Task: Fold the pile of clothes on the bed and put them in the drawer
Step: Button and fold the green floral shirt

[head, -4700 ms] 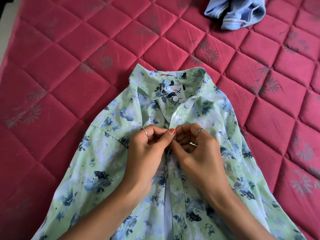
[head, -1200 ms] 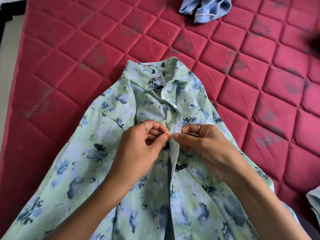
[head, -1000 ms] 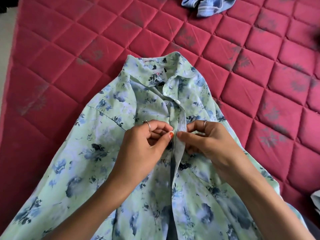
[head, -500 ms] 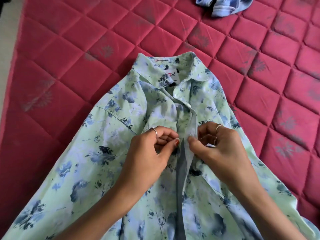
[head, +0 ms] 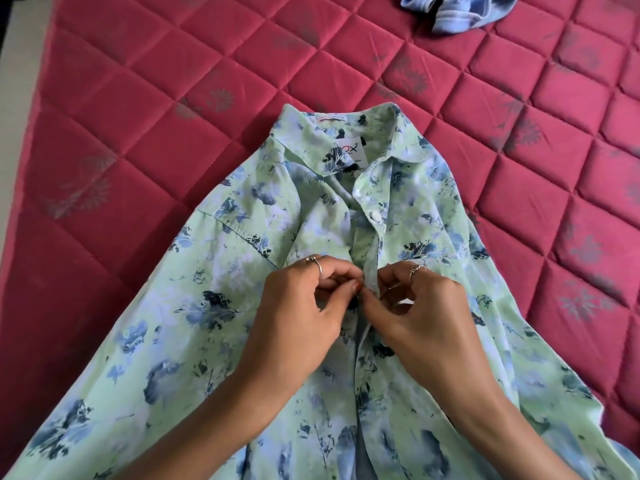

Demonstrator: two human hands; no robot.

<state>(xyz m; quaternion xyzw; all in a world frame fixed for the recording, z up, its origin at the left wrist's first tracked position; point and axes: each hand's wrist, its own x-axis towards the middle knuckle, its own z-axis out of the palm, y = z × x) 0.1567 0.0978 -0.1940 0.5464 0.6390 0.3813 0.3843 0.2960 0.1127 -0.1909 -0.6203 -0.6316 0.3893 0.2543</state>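
— Where's our shirt?
— The floral shirt lies flat on the red quilted bed. Our left hand and right hand both pinch its front placket.

There is one view only, from a camera worn on the person's head, so no second view shares the scene. It looks forward and steeply down onto the bed, close above it. The wide lens bends the quilted lines toward the edges. Both forearms enter from 6 o'clock, and the left hand and right hand meet just below centre, over the shirt that fills the lower half. A blue garment is cut off at 1 o'clock. A strip of floor shows at 10 o'clock.
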